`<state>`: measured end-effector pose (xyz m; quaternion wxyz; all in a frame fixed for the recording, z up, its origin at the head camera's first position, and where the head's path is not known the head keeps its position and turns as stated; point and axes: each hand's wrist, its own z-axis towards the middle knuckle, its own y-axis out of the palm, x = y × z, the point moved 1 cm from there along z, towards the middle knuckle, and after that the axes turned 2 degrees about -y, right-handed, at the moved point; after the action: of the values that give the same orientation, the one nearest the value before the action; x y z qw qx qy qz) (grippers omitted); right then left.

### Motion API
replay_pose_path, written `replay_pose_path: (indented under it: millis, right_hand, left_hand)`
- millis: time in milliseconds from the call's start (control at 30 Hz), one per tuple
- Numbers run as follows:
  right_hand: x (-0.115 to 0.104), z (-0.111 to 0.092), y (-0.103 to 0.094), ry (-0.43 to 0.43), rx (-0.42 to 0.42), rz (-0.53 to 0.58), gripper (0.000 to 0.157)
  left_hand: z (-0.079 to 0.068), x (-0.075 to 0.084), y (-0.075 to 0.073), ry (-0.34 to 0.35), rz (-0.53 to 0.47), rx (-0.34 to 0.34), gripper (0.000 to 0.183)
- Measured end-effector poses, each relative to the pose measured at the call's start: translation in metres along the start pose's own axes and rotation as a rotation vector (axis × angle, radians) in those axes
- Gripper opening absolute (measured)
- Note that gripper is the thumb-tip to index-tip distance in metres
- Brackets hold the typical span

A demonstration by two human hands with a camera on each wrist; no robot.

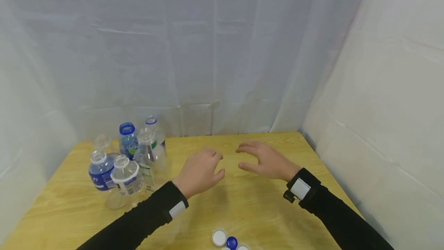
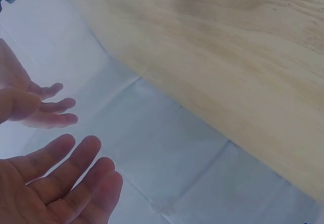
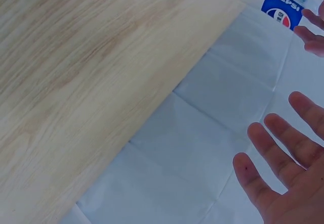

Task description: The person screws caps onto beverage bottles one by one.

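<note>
Both hands hover over the middle of the wooden table, palms toward each other with a gap between them. My left hand [image 1: 201, 171] has its fingers relaxed and holds nothing; the left wrist view shows its slightly bent fingers [image 2: 83, 171]. Across from it, my right hand [image 1: 268, 161] is also relaxed, thumb apart from the fingers, with nothing in it. In the right wrist view its fingers [image 3: 278, 148] are spread. Left of the left hand stands a group of several uncapped clear plastic bottles [image 1: 128, 176], among them a blue-tinted bottle [image 1: 128, 142].
White and blue bottle caps [image 1: 219, 238] lie at the table's near edge. A bottle with a Pepsi label [image 3: 283, 6] shows in the right wrist view. White sheeting [image 1: 215, 49] hangs behind and beside the wooden table [image 1: 277, 207].
</note>
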<state>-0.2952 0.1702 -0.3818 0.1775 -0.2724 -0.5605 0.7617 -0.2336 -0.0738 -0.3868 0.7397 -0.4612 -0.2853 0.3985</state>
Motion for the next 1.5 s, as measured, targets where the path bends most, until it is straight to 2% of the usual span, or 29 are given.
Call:
replay_pose_path:
  millis: [133, 400, 567, 900, 1067, 1200, 1400, 1500]
  right_hand:
    - [-0.007, -0.004, 0.002, -0.034, -0.001, 0.015, 0.049]
    - [-0.011, -0.019, 0.005, -0.038, -0.004, 0.018, 0.046]
    - [-0.011, -0.029, 0.008, -0.026, -0.017, 0.028, 0.045]
    - [-0.006, -0.055, 0.007, 0.015, 0.000, 0.028, 0.044]
    - [-0.010, -0.065, 0.009, 0.023, -0.010, 0.044, 0.045]
    - [-0.016, -0.066, 0.010, 0.012, -0.019, 0.053, 0.045]
    - [-0.026, -0.069, 0.013, -0.014, -0.024, 0.083, 0.044]
    - [-0.032, -0.070, 0.016, -0.020, -0.033, 0.092, 0.047]
  left_hand:
    - [-0.011, 0.002, -0.004, 0.000, 0.003, 0.015, 0.032]
    - [-0.033, 0.009, -0.015, 0.057, -0.035, 0.075, 0.033]
    - [-0.048, 0.010, -0.023, 0.049, -0.062, 0.148, 0.027]
    - [-0.070, 0.011, -0.037, 0.016, -0.158, 0.298, 0.016]
    - [-0.087, 0.009, -0.043, 0.003, -0.244, 0.385, 0.017]
    - [-0.100, 0.002, -0.049, -0.009, -0.275, 0.467, 0.021]
    - [-0.113, -0.009, -0.058, -0.004, -0.263, 0.660, 0.027]
    - [-0.117, -0.015, -0.061, -0.006, -0.212, 0.767, 0.029]
